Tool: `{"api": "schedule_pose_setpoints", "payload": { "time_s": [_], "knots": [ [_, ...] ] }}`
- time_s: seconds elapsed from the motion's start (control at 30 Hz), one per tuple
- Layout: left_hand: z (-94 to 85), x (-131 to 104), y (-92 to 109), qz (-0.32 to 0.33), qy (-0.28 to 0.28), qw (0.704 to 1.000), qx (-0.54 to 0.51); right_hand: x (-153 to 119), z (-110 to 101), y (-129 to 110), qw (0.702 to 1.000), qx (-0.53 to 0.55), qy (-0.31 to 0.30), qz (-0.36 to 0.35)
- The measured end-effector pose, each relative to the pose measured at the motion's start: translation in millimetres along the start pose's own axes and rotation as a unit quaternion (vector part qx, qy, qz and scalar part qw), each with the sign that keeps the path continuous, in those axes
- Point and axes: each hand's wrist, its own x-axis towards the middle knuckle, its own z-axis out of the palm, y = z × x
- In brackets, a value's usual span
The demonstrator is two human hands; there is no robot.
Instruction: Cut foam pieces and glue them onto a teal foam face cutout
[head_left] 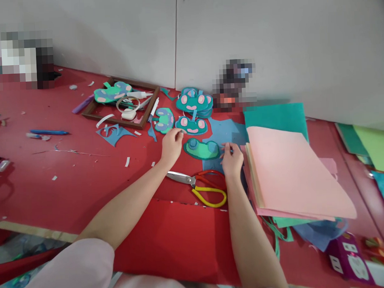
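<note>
A green foam frog-face piece [201, 150] with a raised round eye on it lies between my hands. My left hand [172, 147] is closed in a pinch at its upper left; what the fingertips hold, if anything, is too small to name. My right hand [232, 161] is beside its right end, fingers loosely bent and apart, with nothing visible in them. Just above lies a finished-looking teal frog face [191, 125] with pink eyes and a smile. Behind it is a stack of similar faces [195, 102]. A green butterfly-like piece [164, 120] is left of them.
Scissors [210, 194] with red and yellow handles lie in front. Stacked foam sheets [295, 169] stand right of my right hand. A brown wooden frame [114, 119] holds tape and a glue bottle. Blue scraps [115, 134] and a blue pen [49, 132] lie left.
</note>
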Motion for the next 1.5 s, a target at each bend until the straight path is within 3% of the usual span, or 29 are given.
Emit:
{"api": "schedule_pose_setpoints", "payload": {
  "time_s": [0.1, 0.27, 0.8, 1.03, 1.33, 1.5],
  "knots": [
    [-3.0, 2, 2, -0.009, 0.039, 0.999, -0.002, 1, 0, 0, 1.000, 0.011, -0.008, 0.022],
    [-2.7, 0, 6, -0.001, 0.018, 1.000, 0.002, 1, 0, 1, 1.000, -0.024, -0.008, -0.010],
    [-2.6, 3, 0, -0.023, 0.009, 1.000, 0.007, 0, -3, -3, 0.999, -0.030, -0.032, -0.002],
    [-5.4, 7, 1, -0.002, -0.002, 1.000, 0.018, 4, -3, 1, 0.998, -0.021, -0.056, 0.001],
    [-44.4, 37, -34, 0.003, 0.098, 0.989, 0.110, 4, -5, -4, 0.997, -0.021, -0.072, 0.011],
    [-49.0, 40, -40, 0.009, 0.119, 0.984, 0.131, 7, -2, 4, 0.997, -0.033, -0.067, -0.016]
  ]
}}
